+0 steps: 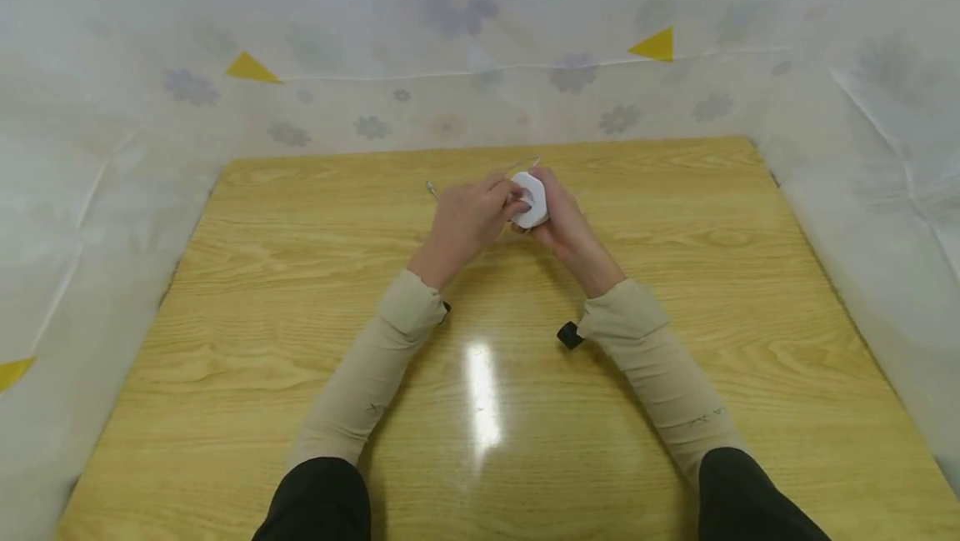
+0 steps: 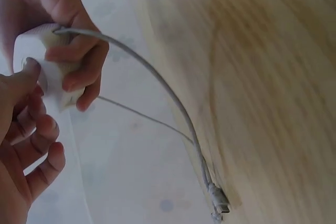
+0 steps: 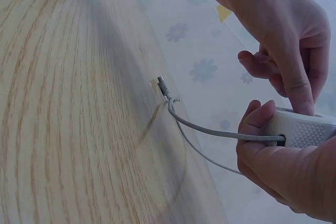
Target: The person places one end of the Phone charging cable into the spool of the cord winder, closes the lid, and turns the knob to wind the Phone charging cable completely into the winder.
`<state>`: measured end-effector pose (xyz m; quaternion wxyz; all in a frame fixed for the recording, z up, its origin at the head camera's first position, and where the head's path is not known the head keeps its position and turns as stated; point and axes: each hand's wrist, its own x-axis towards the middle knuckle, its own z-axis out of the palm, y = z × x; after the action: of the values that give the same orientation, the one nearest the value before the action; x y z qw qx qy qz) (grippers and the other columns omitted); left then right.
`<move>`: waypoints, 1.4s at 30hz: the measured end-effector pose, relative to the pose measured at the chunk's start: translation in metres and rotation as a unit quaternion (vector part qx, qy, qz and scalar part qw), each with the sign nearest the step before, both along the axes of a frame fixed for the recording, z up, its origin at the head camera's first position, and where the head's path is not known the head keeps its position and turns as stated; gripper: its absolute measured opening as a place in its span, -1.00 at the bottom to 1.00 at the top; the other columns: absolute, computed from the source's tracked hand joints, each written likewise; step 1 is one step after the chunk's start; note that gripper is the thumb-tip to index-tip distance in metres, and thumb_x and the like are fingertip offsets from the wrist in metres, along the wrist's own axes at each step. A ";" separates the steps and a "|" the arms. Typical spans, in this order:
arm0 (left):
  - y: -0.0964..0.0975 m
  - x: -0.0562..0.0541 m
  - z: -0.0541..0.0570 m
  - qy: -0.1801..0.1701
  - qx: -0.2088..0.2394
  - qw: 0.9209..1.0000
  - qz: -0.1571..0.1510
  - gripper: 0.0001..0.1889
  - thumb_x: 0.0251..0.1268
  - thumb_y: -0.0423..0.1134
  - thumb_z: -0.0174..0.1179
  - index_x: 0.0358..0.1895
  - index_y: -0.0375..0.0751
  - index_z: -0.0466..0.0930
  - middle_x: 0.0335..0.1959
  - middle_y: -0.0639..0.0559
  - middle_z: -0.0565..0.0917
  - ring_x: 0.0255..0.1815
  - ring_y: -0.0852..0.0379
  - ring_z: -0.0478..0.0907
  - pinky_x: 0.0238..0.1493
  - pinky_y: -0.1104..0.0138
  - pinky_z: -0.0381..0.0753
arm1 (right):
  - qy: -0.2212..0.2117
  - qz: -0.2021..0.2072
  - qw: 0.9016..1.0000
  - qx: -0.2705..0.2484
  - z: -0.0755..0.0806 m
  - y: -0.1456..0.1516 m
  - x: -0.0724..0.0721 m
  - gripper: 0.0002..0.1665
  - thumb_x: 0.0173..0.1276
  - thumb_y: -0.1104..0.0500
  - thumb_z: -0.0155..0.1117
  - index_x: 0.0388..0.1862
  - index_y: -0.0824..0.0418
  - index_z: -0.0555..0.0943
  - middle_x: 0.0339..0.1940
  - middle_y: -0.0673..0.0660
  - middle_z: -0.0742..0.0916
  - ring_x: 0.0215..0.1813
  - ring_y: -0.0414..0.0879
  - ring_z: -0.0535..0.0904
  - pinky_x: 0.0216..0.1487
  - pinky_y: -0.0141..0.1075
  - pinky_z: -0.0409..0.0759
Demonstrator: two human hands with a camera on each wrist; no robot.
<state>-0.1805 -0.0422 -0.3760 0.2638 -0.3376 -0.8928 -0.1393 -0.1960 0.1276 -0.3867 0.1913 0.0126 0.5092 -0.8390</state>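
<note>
A white eight-sided cable winder is held above the far part of the table. My right hand grips it round its side; in the right wrist view the fingers wrap its patterned edge. My left hand has its thumb and a finger at the round middle of the winder's face, pinching there, while its other fingers curl loosely. Grey cable leaves the winder from two places and hangs in a loop. Its metal-tipped connectors dangle together close to the tabletop.
The wood-grain table has its back edge just beyond my hands. Pale flowered sheeting rises behind and at both sides, with yellow triangles on it. A small black block juts from my right cuff.
</note>
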 end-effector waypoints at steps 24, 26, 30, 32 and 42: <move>0.019 -0.004 0.006 -0.593 0.553 0.584 0.041 -0.72 0.42 -0.28 0.29 -0.52 -0.24 0.70 -0.78 0.13 0.54 -0.82 0.27 0.28 -0.69 0.42 0.28 | 0.030 -0.133 0.989 0.056 0.000 -0.019 0.008 -0.69 0.61 -0.04 0.05 -0.17 0.17 0.55 -0.33 -0.03 0.64 -0.31 -0.25 0.54 -0.32 -0.48 0.55; 0.019 -0.005 0.006 -0.606 0.571 0.553 0.032 -0.72 0.43 -0.31 0.28 -0.53 -0.25 0.71 -0.79 0.12 0.56 -0.83 0.28 0.27 -0.69 0.43 0.25 | 0.029 -0.145 0.987 0.060 0.000 -0.019 0.008 -0.70 0.58 -0.04 0.09 -0.18 0.16 0.57 -0.35 -0.04 0.65 -0.31 -0.26 0.56 -0.32 -0.48 0.56; 0.019 -0.004 0.006 -0.618 0.580 0.530 0.021 -0.70 0.47 -0.32 0.25 -0.53 -0.25 0.72 -0.80 0.12 0.55 -0.82 0.30 0.27 -0.69 0.44 0.21 | 0.039 -0.148 0.983 0.102 0.001 -0.015 0.007 -0.67 0.53 -0.08 0.14 -0.25 0.14 0.60 -0.45 -0.09 0.66 -0.36 -0.27 0.55 -0.35 -0.47 0.54; 0.018 -0.003 0.005 -0.607 0.556 0.567 0.024 -0.70 0.49 -0.28 0.25 -0.50 -0.23 0.73 -0.79 0.14 0.55 -0.82 0.30 0.29 -0.67 0.43 0.25 | 0.039 -0.137 0.983 0.120 0.001 -0.012 0.007 -0.66 0.52 -0.10 0.14 -0.26 0.13 0.60 -0.48 -0.11 0.66 -0.36 -0.28 0.54 -0.35 -0.47 0.52; 0.010 0.001 0.014 -0.501 0.355 0.790 -0.001 -0.75 0.61 -0.15 0.16 -0.21 -0.19 0.74 -0.63 0.05 0.63 -0.72 0.16 0.46 -0.57 0.29 0.50 | 0.015 -0.104 0.993 0.059 0.004 -0.003 0.002 -0.66 0.59 -0.04 0.08 -0.22 0.19 0.61 -0.34 0.00 0.67 -0.34 -0.21 0.57 -0.37 -0.40 0.58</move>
<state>-0.1800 -0.0326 -0.3620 -0.1192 -0.1046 -0.7872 -0.5960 -0.1937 0.1246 -0.3822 0.0943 0.0642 0.5564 -0.8231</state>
